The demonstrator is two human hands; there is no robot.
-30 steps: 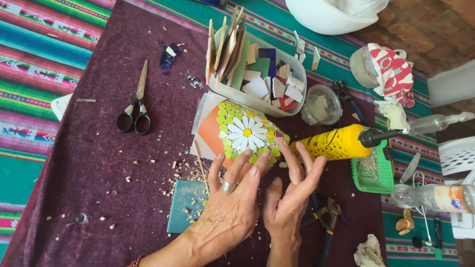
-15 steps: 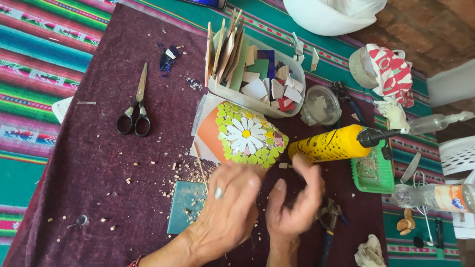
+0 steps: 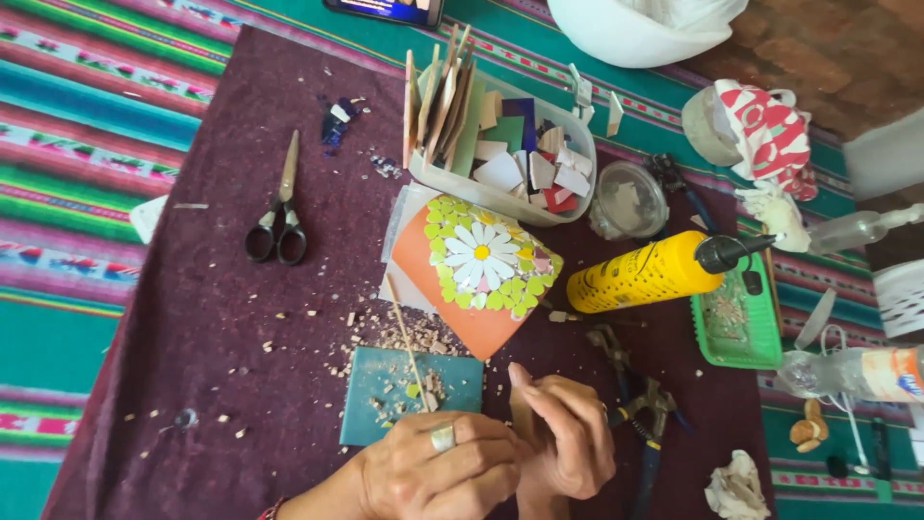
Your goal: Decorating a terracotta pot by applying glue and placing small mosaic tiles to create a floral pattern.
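Note:
My left hand [image 3: 438, 472], with a ring on one finger, and my right hand [image 3: 573, 443] meet at the bottom middle of the view. Both are closed around a small tan tile piece [image 3: 523, 422] held between them. Just beyond them a terracotta pot [image 3: 423, 260] lies on its side, bearing a white daisy mosaic with green pieces around it. A teal tile [image 3: 452, 380] with crumbs and a thin wooden stick [image 3: 404, 332] lies left of my hands. Tile nippers [image 3: 640, 404] rest right beside my right hand.
On the purple felt mat [image 3: 241, 347] lie black scissors [image 3: 279, 221], a clear tub of tile shards [image 3: 568, 207], a yellow glue bottle [image 3: 640, 277], a green tray [image 3: 765, 351] and a glass jar [image 3: 626, 197]. A plastic bottle [image 3: 847, 371] lies at the right.
Both hands have left the pot, pulled back toward me and closed together on a small tan piece. The pot lies uncovered and has not moved.

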